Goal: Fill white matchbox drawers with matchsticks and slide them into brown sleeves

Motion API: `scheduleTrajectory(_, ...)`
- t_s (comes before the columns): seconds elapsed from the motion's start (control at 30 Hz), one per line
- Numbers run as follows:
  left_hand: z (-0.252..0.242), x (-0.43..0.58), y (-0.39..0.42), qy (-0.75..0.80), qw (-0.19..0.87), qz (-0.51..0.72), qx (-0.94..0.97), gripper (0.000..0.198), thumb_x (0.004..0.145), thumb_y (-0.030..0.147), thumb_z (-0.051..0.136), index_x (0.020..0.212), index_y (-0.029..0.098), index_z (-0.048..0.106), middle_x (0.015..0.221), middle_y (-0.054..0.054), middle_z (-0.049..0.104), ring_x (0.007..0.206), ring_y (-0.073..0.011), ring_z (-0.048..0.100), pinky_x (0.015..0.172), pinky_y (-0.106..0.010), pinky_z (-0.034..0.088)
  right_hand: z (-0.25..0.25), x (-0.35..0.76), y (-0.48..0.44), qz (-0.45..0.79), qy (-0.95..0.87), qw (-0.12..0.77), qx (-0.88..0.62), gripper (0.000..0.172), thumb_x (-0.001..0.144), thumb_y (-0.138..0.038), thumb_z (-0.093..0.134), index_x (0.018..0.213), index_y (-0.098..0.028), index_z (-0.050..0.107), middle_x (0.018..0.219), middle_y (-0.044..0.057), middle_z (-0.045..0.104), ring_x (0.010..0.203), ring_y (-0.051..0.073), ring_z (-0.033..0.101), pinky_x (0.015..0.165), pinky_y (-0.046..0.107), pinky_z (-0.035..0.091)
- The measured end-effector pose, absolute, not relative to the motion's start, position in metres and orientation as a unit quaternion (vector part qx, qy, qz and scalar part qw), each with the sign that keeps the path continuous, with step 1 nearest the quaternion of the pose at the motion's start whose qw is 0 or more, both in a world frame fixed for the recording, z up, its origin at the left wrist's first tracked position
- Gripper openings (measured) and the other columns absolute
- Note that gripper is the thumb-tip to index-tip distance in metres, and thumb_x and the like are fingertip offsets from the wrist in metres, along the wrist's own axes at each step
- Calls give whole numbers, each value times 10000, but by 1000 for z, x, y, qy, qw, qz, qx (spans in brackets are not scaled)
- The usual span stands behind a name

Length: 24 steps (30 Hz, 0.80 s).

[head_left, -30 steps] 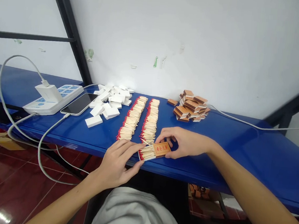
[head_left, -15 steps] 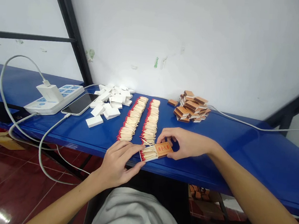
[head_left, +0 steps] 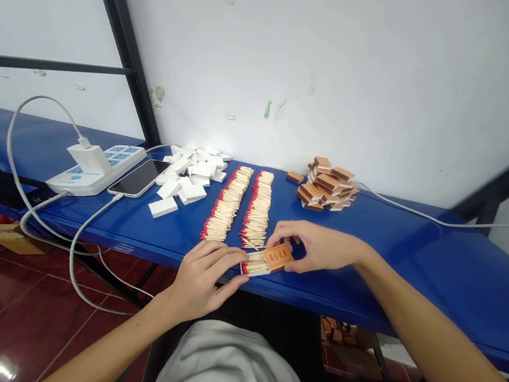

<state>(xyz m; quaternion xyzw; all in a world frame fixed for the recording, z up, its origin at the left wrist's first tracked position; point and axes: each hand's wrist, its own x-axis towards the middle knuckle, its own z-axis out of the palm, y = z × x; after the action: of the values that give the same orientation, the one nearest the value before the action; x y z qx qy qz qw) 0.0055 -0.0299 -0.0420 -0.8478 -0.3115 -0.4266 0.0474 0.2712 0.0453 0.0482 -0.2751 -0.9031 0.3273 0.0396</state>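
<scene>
Left hand (head_left: 203, 277) and right hand (head_left: 316, 246) are both bent into a pinch, and a half-open matchbox (head_left: 268, 260) is held between them: its white tray (head_left: 258, 274) is gripped at the exposed end by the left thumb and forefinger, its orange sleeve (head_left: 279, 256) by the right thumb and fingers. Red-tipped matches (head_left: 256, 263) are laid in the exposed part of the tray. Red characters are printed on the sleeve, the first two legible as 安全. Beyond the matchbox, two rows of loose matches (head_left: 227, 203) are spread on a glossy blue table (head_left: 402, 247). Farther off, to the left of the matchbox, small white boxes (head_left: 203, 168) are heaped, with a phone (head_left: 141, 178) and a power strip (head_left: 125, 154) set farther left; beyond it to the right, brown matchboxes (head_left: 328, 182) are piled. Behind everything, well beyond the matchbox, the space is closed by a scuffed white wall (head_left: 295, 51).
</scene>
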Motion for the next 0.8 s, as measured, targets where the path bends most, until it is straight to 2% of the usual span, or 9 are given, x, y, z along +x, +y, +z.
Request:
scheduleTrajectory(0.37,-42,5,-31,-326,40,-422,-845,302,920,319,706,1182,197,618,1031,-57,764,883,-221,636,825,-364,518,42,262,40,338,-901,67,-263,399,785,-328,811,1144,-185,712,1014,34,632,763,130,562,696,257,478)
scheduleTrajectory(0.53,-38,7,-32,-324,38,-398,-858,409,915,480,670,1203,194,616,1112,-83,745,951,-237,653,857,-372,500,34,251,34,334,-913,98,-214,432,815,-395,791,1186,-187,713,970,28,628,667,102,510,625,241,438)
scheduleTrajectory(0.8,-37,8,-29,-319,49,-404,-856,505,848,613,650,1114,184,654,1017,-72,755,903,-226,663,816,-353,495,33,248,30,328,-920,101,-187,412,841,-397,762,1185,-177,708,1024,56,648,689,111,518,648,248,440)
